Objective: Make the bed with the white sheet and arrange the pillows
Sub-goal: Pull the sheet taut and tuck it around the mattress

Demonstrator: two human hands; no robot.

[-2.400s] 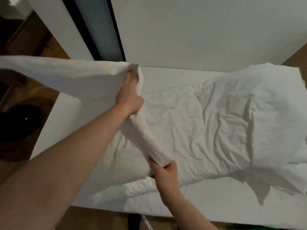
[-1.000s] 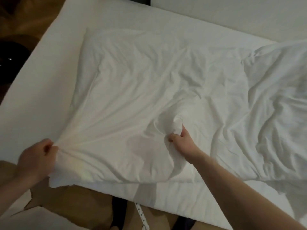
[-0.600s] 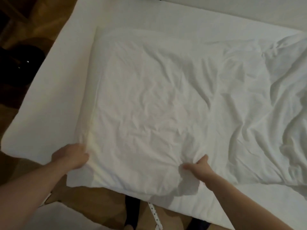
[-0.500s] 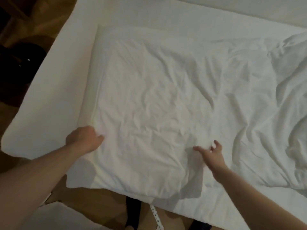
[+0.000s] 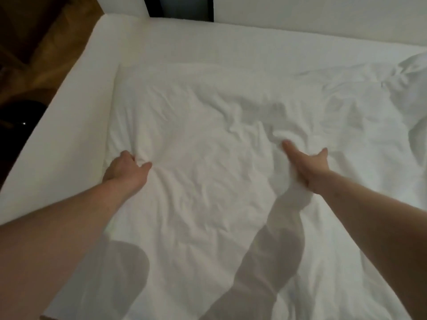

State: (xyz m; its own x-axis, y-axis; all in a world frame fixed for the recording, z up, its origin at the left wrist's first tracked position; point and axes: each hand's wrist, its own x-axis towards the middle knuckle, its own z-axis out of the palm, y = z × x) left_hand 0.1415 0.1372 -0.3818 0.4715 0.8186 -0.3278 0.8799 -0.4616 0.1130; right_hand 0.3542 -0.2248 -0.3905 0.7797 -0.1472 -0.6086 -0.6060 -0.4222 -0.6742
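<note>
A dark round object (image 5: pixel 17 118) sits on the wooden floor (image 5: pixel 48 38) at far left, well apart from the work and, by the look of it, no obstacle. On the bare mattress (image 5: pixel 69 125), a person spreads the white sheet (image 5: pixel 203 181), which lies across the middle and right of the bed but stops short of the left edge and the far side. The left hand (image 5: pixel 126 168) rests on the sheet near its left border, fingers curled into the cloth. The right hand (image 5: pixel 305 161) presses flat near the middle, fingers apart, beside a ridge of wrinkles. At far right the sheet lies bunched (image 5: pixel 397 107). Smoothing appears partly done; tucking and pillows remain, and no pillow is in view.
</note>
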